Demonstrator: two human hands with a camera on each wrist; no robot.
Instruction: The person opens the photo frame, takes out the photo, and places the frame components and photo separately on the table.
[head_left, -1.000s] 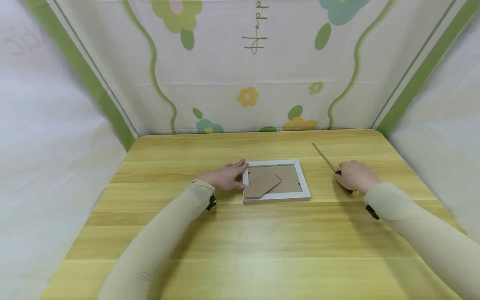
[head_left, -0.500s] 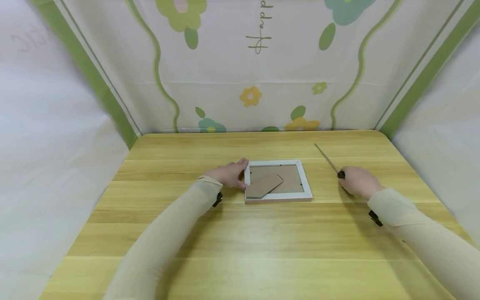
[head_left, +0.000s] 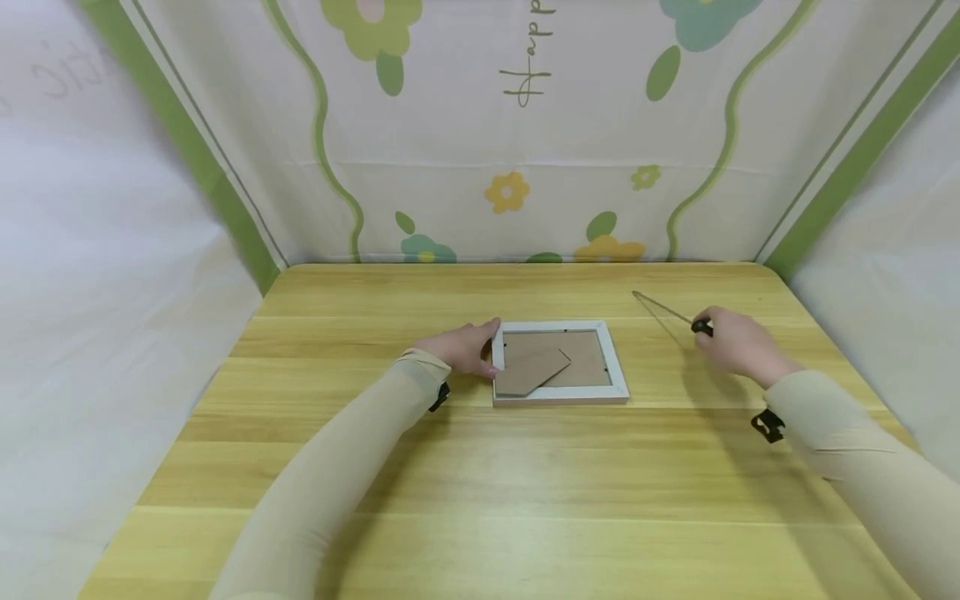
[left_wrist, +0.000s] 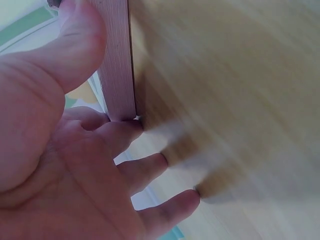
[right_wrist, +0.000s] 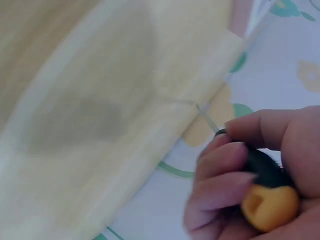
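Note:
A picture frame [head_left: 612, 362] with a white border lies face down on the wooden table, its brown backing board [head_left: 577, 346] and angled stand flap [head_left: 527, 374] showing. My left hand [head_left: 459, 347] rests at its left side, thumb on the edge and index finger at the far left corner. In the left wrist view, the other fingers [left_wrist: 167, 212] spread out with their tips on the tabletop. My right hand [head_left: 738, 342] grips a screwdriver [right_wrist: 270, 207] by its black and yellow handle, right of the frame. Its long thin shaft [head_left: 663, 307] points to the far left.
The wooden table [head_left: 480, 483] ends at a white cloth [head_left: 450, 125] with printed flowers and green bands, which hangs along the back. White cloth walls [head_left: 900, 275] close off both sides. Both wrists carry a small black device [head_left: 768, 426].
My right hand has lifted the screwdriver and moved slightly right, its shaft now lying flatter across the view. The left hand stays at the frame. The whole head view has shifted a little.

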